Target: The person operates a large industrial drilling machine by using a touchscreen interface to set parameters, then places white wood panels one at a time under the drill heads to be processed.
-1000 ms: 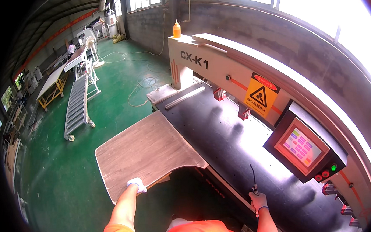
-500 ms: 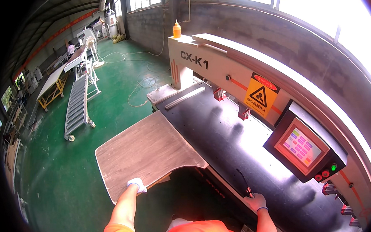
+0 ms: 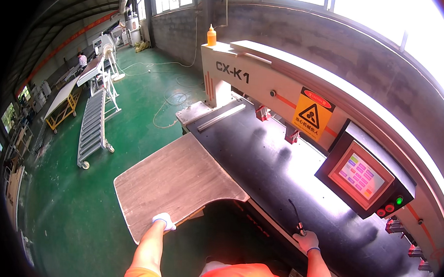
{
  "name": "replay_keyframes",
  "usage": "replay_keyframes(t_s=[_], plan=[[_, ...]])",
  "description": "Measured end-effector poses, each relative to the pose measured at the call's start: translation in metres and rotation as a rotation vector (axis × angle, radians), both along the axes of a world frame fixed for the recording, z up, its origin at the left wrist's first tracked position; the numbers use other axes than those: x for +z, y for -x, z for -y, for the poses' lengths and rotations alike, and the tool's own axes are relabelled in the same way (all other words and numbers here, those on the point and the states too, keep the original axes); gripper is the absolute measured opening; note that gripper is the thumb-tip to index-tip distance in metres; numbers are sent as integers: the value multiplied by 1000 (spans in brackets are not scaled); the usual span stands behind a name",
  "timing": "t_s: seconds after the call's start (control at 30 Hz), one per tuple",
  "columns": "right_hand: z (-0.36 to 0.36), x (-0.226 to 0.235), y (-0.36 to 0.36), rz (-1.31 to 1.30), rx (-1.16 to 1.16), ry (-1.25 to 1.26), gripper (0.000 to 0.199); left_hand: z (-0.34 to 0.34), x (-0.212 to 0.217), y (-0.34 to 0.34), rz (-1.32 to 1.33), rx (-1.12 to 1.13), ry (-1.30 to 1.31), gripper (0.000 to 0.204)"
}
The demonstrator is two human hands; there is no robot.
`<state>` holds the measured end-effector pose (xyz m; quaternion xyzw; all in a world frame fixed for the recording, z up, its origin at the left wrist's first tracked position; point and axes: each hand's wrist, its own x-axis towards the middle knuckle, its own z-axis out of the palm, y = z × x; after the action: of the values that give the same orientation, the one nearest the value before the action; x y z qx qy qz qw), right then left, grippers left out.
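My left hand [image 3: 163,221], in a white glove, closes over the near curved edge of a brown wood-grain board [image 3: 174,168]. The board lies flat at the left end of the machine's black table [image 3: 267,146], with a scooped cut-out in the side facing me. My right hand [image 3: 306,241], also in a light glove, is wrapped round an air blow gun [image 3: 298,225]. Its thin dark nozzle points away from me over the black table's near edge. The gun's handle is mostly hidden in my palm.
A white machine beam [image 3: 276,76] spans the black table, carrying a control panel [image 3: 362,172] at right and an orange squeeze bottle [image 3: 211,35] on top. Red clamps [image 3: 292,136] hang beneath it. On the green floor stand a roller conveyor [image 3: 93,123] and a yellow-framed table [image 3: 61,103]. A person [image 3: 82,60] is far off.
My right hand has tilted the air blow gun, and its nozzle tip has shifted slightly right and away. My left hand and the board stay put. The distant person has moved a little.
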<state>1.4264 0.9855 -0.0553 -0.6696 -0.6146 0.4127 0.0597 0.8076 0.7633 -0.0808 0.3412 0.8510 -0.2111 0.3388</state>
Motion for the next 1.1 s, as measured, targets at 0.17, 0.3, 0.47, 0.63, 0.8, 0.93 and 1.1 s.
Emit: replay_keyframes(t_s=[0.17,0.3,0.47,0.63,0.8,0.93,1.1], plan=[[0,-11,-3,-128,-134,12,37,3,0,-2,-16,0,-21,70],[-1,-19,-8,-345,-344,109,32,5,4,-2,-7,-19,-53,69],[10,-28,-23,-749,-682,219,25,-4,41,0,204,240,-38,75],[18,-66,-23,-1259,-1045,269,33,30,-31,53,628,858,-410,81],[18,-77,-22,-1226,-1044,277,46,54,-58,76,994,1137,-520,82],[17,-79,-8,-1051,-997,203,51,53,-64,97,1071,1110,-414,81],[20,-97,-36,-1075,-946,234,52,33,-52,87,1029,955,-384,77]])
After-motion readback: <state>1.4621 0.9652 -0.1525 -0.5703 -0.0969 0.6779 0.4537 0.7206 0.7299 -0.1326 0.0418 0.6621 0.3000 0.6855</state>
